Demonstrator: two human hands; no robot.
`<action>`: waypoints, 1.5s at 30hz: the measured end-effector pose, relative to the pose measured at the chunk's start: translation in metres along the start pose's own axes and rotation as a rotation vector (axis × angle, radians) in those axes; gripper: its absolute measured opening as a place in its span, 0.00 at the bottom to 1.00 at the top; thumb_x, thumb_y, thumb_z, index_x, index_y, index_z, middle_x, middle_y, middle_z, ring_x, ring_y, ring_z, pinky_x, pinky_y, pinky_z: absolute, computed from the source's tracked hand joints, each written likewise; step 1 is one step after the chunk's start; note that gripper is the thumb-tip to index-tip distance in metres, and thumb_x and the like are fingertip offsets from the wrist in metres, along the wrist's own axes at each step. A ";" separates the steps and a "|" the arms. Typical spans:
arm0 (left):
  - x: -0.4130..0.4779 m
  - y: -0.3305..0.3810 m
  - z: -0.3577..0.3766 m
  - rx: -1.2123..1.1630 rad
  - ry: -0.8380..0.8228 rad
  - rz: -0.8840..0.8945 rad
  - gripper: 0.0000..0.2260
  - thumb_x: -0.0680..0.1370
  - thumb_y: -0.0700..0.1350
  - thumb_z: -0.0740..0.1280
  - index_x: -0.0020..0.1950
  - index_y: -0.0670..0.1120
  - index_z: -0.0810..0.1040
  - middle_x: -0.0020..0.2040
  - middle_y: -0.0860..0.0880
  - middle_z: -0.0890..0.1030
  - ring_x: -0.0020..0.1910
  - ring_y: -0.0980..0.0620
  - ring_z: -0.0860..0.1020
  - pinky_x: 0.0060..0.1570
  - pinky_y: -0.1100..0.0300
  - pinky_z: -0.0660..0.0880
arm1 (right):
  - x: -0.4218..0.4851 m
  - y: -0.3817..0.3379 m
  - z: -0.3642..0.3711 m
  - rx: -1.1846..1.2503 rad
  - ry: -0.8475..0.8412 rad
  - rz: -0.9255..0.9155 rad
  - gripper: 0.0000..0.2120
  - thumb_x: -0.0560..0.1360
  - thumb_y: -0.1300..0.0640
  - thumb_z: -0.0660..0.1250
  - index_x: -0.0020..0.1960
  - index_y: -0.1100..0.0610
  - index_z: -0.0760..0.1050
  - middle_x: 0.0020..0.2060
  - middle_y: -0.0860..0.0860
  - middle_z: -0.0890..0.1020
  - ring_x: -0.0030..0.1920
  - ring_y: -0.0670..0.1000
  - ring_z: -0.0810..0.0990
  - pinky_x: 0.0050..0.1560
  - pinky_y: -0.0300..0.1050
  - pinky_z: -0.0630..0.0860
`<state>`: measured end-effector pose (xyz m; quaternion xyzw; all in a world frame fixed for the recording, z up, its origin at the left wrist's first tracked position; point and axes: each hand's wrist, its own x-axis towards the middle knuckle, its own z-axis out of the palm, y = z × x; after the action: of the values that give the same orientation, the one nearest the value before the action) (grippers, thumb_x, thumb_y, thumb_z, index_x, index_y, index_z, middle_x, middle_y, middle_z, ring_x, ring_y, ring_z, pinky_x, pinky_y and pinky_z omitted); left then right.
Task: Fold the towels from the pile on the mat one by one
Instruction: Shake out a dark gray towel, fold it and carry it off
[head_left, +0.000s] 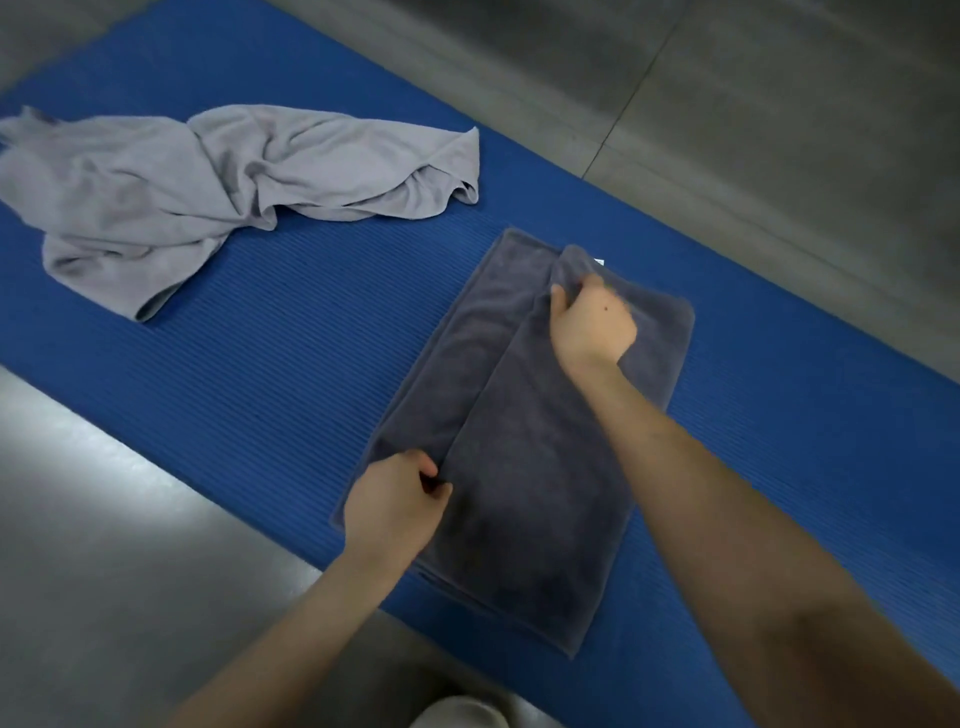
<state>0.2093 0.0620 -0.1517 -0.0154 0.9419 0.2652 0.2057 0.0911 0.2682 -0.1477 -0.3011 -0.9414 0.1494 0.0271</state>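
A dark grey towel (524, 499) lies partly folded on the blue mat (270, 364), with its upper layer reaching partway across the lower one. My left hand (395, 506) pinches the near end of that upper layer's edge. My right hand (589, 322) grips the far end of the same edge, close to a small white label (598, 261). A light grey towel (208, 182) lies crumpled and unfolded at the mat's far left, apart from both hands.
Grey concrete floor (779, 130) surrounds the mat on the far and near sides. A pale rounded shape (460, 714) shows at the bottom edge, below my arms. Bare mat lies between the two towels.
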 end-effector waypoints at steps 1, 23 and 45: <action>0.001 0.001 0.000 -0.003 -0.014 0.003 0.07 0.75 0.51 0.67 0.51 0.51 0.79 0.44 0.55 0.81 0.42 0.57 0.76 0.39 0.64 0.69 | 0.009 -0.006 0.002 -0.027 0.016 0.002 0.20 0.79 0.46 0.58 0.60 0.61 0.71 0.53 0.58 0.79 0.55 0.58 0.77 0.48 0.49 0.72; 0.015 -0.039 -0.029 0.027 0.050 -0.159 0.09 0.77 0.47 0.64 0.56 0.47 0.74 0.47 0.50 0.73 0.42 0.53 0.70 0.39 0.60 0.65 | 0.042 -0.056 0.015 0.149 -0.180 -0.048 0.16 0.78 0.50 0.59 0.60 0.57 0.74 0.54 0.54 0.80 0.55 0.56 0.78 0.51 0.48 0.73; 0.064 0.015 -0.003 0.346 0.166 0.302 0.12 0.75 0.45 0.67 0.58 0.46 0.76 0.49 0.45 0.80 0.50 0.42 0.76 0.51 0.49 0.65 | -0.042 0.211 -0.024 0.070 0.300 0.522 0.21 0.73 0.55 0.63 0.65 0.50 0.70 0.36 0.56 0.83 0.42 0.59 0.77 0.56 0.52 0.61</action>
<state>0.1473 0.0784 -0.1673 0.1393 0.9785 0.1257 0.0850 0.2462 0.4138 -0.1862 -0.5504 -0.8121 0.1373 0.1370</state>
